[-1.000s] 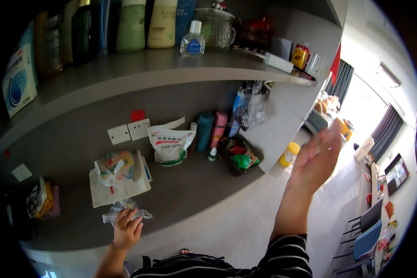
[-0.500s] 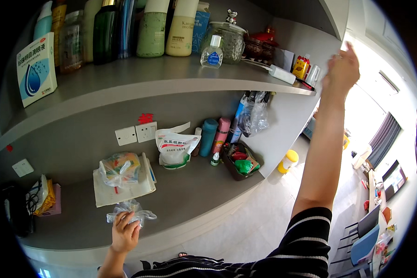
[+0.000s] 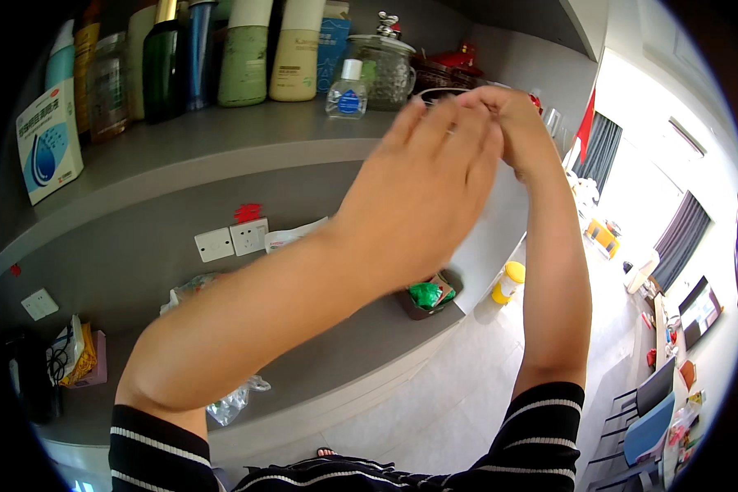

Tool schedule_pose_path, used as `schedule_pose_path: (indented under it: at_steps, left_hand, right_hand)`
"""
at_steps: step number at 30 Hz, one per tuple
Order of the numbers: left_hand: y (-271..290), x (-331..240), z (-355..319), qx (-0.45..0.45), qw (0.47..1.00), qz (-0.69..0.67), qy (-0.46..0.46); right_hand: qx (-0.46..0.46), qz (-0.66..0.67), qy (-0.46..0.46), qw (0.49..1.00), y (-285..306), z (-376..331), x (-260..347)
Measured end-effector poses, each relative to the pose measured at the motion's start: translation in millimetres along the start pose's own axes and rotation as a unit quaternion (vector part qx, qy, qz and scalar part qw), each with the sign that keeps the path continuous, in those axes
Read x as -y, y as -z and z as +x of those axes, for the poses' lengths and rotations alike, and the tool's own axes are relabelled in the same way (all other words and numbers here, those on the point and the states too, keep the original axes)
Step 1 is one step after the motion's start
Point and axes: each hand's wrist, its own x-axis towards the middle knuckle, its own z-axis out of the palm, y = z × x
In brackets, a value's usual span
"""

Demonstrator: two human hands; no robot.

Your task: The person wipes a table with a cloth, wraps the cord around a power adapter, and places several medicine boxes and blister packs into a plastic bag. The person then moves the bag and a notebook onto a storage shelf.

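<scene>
Both my hands are raised together before the upper shelf [image 3: 230, 148]. My left hand [image 3: 426, 189] shows its back, with the fingers stretched out and a little blurred; its thumb is hidden. Beside it, touching or nearly so, my right hand [image 3: 517, 131] has its fingers bent inward; what they hold, if anything, is hidden. A dark oval with a pale rim [image 3: 441, 93] shows just above my left fingertips, and I cannot tell what it is. A small clear bottle with a white cap [image 3: 348, 94] stands left of my hands. Below my left forearm lies a crumpled clear plastic bag [image 3: 236, 402].
Bottles [image 3: 246, 61], a glass jar [image 3: 379, 74] and an eye-drop box [image 3: 49, 152] line the upper shelf. On the lower counter [image 3: 320, 353] stand a dark basket [image 3: 425, 299] and a pink box [image 3: 98, 361]. A yellow bin [image 3: 510, 283] and chairs [image 3: 648, 426] are at right.
My left hand has let go of the plastic bag on the counter and risen to the right. My right hand has come left and down, so the two now meet.
</scene>
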Motion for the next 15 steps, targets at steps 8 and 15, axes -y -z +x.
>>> schedule_pose_path:
  at_steps: [8,15]
  left_hand:
    - [-25.4,-3.1,42.7,0.222,0.967,0.08,0.095]
    - [-43.9,13.4,76.7,0.176,0.968,0.083,0.159]
  right_hand:
    - [-0.294,-0.065,0.06,0.952,-7.4,22.4,-43.6]
    - [-0.327,-0.277,0.177,0.886,0.5,41.4,-51.6]
